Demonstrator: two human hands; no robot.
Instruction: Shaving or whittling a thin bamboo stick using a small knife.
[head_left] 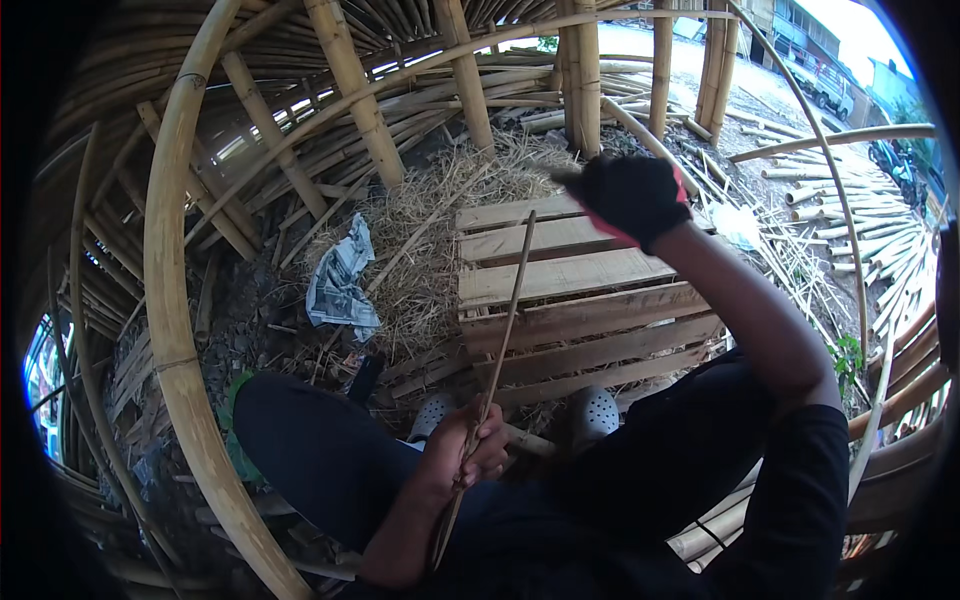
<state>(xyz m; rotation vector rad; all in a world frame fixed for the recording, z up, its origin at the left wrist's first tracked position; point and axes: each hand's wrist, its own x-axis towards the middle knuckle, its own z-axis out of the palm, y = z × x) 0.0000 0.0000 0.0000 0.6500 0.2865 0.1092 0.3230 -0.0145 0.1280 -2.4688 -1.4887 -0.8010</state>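
My bare left hand (466, 452) is closed around a long, thin bamboo strip (512, 310) between my knees. The strip slants up and away, its far end over a slatted wooden crate (560, 275); its lower end runs down beside my left forearm toward my lap. Raised above the crate's far right corner is my right hand (632, 200), in a black glove with red edging. Its fingers look curled, with a dark blurred tip jutting out to the left. What that hand holds, if anything, I cannot make out. It is apart from the strip.
Crumpled newspaper (345, 280) lies left of the crate beside dry straw and shavings (425, 260). A thick bamboo pole (172, 270) curves along my left. Bamboo posts (585, 85) stand beyond the crate, and cut bamboo poles (830, 225) lie at the far right.
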